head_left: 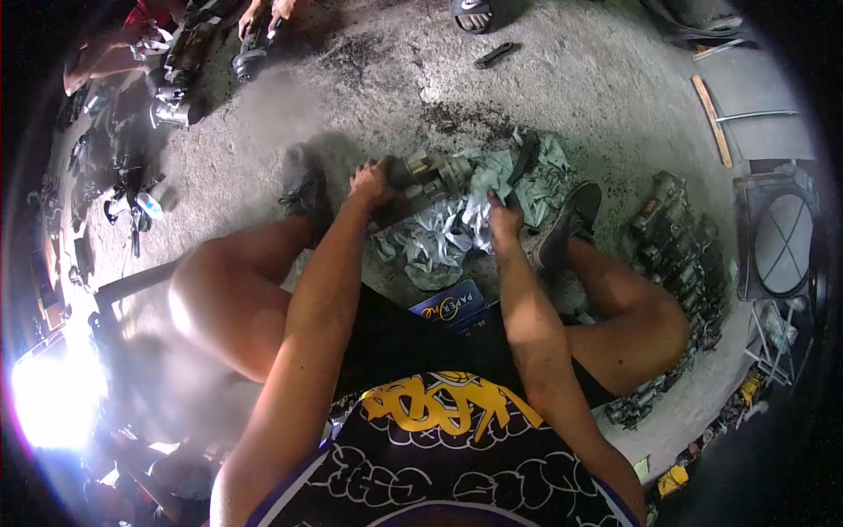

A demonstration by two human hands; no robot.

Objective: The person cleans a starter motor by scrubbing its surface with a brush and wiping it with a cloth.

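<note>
Metal part, the risk: honestly, this metal part (450,173) looked like it could roll or slip, since the rags (439,241) under it were loose and lumpy and only one hand seemed to have a solid hold.
Metal part, the grit: dark crumbs (470,121) lay on the floor just past the rags' far edge, so a slip that way might've got dirt into any openings.
Metal part, the look: chunky, mostly dull gray, kinda brassy near the middle, dark at the held end.
Metal part, the spot: low over the floor, at the rags' far left corner, between the shoes.
Left hand: the left hand (376,183) had its fingers clamped around the dark end.
Right hand: the right hand (507,217) had its fingers curled tight on a dark tool (525,158); couldn't tell if they pinched rag too. A careless swing could've knocked the part.
Blue pack: this blue pack (457,303) sat just off the rags' near edge.
Engine chunk: a grimy engine chunk (676,237) sat toward the floor's right edge, well clear.
</note>
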